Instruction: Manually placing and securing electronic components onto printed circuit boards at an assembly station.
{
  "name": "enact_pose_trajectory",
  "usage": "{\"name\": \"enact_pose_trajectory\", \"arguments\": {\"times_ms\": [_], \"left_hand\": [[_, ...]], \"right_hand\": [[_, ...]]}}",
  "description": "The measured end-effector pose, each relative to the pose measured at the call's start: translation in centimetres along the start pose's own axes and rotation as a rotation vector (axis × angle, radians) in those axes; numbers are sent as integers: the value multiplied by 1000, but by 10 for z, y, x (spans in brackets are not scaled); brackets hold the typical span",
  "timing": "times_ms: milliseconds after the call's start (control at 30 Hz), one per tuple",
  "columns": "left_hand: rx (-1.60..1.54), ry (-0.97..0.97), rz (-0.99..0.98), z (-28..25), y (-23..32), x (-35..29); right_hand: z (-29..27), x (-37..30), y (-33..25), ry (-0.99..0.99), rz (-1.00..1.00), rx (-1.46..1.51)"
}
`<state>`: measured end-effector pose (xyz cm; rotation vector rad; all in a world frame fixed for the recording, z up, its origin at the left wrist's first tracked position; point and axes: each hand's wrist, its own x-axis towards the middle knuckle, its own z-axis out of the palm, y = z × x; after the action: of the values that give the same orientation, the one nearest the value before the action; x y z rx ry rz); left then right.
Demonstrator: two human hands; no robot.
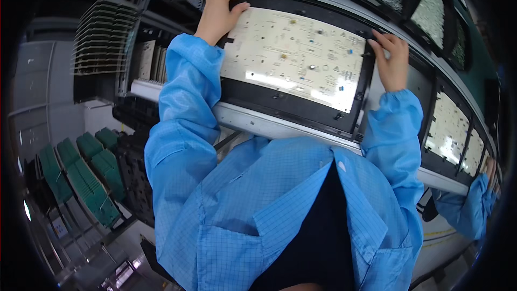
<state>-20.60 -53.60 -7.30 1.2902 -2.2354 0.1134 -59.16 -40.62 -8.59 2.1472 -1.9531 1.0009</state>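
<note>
A cream-white circuit board [258,48] with small parts dotted over it lies in a black carrier frame [250,89]. The carrier rests across two metal rails in front of me. My left hand [218,16] is closed at its far left corner, fingers over the far edge and thumb beside the board's corner. At the far right corner, my right hand [392,59] curls its fingertips onto the carrier's edge, thumb on the near side. Neither hand covers the middle of the board. Small dark clips [277,96] stand along the carrier's border.
More carriers with white boards [447,126] sit further right along the line, near another person's hand [490,171]. Black bins of small parts [429,13] stand beyond the far rail. Stacked boards fill a rack [105,37] at left; green boards [89,188] stand lower left.
</note>
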Motion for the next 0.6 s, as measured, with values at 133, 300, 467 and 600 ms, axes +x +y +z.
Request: {"name": "enact_pose_trajectory", "arguments": {"times_ms": [133, 300, 467, 600], "left_hand": [[-130, -104, -91, 22, -3, 12], [-260, -151, -89, 20, -5, 15], [-296, -194, -20, 14, -9, 7], [-246, -57, -58, -5, -5, -6]], "right_hand": [[22, 11, -4, -36, 98, -50], [18, 19, -21, -39, 168, -98], [12, 18, -35, -59, 190, -204], [1, 32, -47, 15, -66, -277]]}}
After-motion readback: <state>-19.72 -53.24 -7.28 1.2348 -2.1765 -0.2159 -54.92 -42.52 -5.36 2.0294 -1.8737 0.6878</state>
